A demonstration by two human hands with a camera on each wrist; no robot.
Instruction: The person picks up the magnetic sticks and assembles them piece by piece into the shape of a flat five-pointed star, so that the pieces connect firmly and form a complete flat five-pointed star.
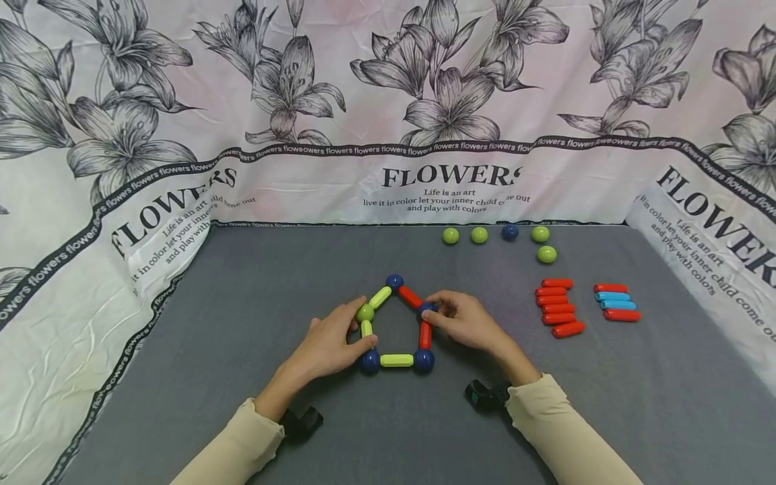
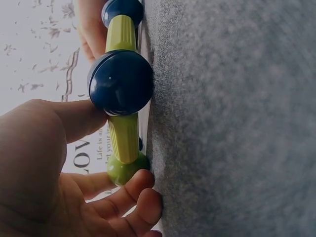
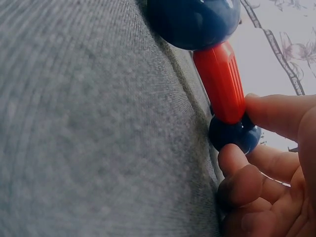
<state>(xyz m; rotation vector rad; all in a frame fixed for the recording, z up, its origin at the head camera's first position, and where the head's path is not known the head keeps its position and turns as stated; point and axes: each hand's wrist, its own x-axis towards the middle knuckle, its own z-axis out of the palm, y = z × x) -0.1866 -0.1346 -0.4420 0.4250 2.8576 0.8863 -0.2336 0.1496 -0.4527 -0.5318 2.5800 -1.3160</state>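
A five-sided frame of building sticks and balls lies on the grey table between the hands. Its corners are a green ball (image 1: 365, 312) and several blue balls, among them the top one (image 1: 395, 281). Yellow-green sticks (image 1: 397, 361) form the left and bottom sides; red sticks (image 1: 426, 335) form the right. My left hand (image 1: 332, 342) grips the frame's left side, its fingers around the green ball and its thumb by the lower left blue ball (image 2: 121, 83). With thumb and fingertips, my right hand (image 1: 469, 320) pinches the right corner's blue ball (image 3: 232, 133).
Loose green balls (image 1: 479, 235) and one blue ball (image 1: 510, 232) sit along the table's back edge. To the right lie a column of red sticks (image 1: 558, 308) and a group with light blue sticks (image 1: 613, 296). A flower-printed cloth (image 1: 303, 188) hangs behind.
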